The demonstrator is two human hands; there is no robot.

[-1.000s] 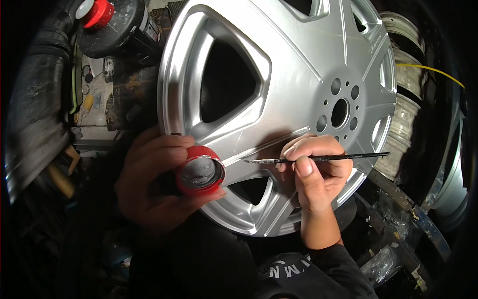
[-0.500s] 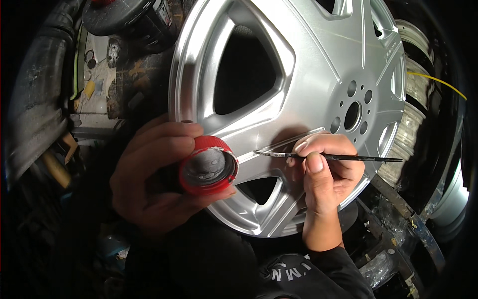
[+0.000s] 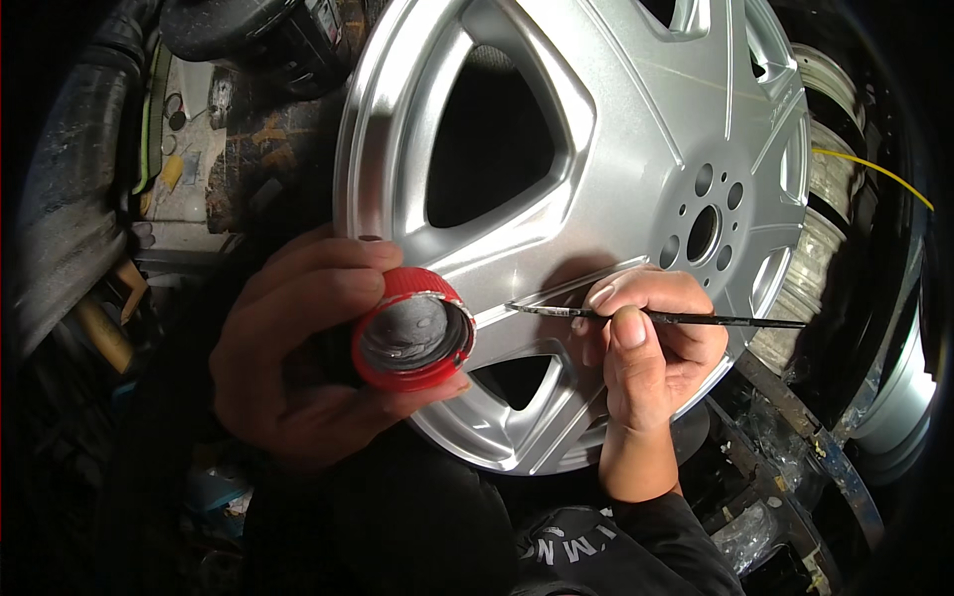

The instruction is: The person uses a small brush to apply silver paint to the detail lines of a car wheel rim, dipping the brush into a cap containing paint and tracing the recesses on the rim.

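Observation:
A large silver alloy wheel (image 3: pixel 621 169) fills the middle of the view, its spoked face toward me. My left hand (image 3: pixel 288 348) is closed around a red bottle cap (image 3: pixel 414 375), held at the wheel's lower left with its hollow side facing me. Grey paint (image 3: pixel 412 333) coats the inside of the cap. Between thumb and fingers, my right hand (image 3: pixel 651 343) pinches a thin black paintbrush (image 3: pixel 696 319). The brush tip points left and meets the spoke beside a long groove, close to the cap. Fingers of the right hand rest close to the spoke surface.
Other wheel rims (image 3: pixel 820 219) stand along the right side, with a thin yellow line (image 3: pixel 874 166) crossing near them. A black container (image 3: pixel 253 40) sits at the upper left by a cluttered worktop (image 3: pixel 189 199). A metal frame (image 3: pixel 825 457) runs at the lower right.
Almost nothing differs. The left hand and red cap have shifted very slightly left, while the brush tip stays at the same spot on the spoke.

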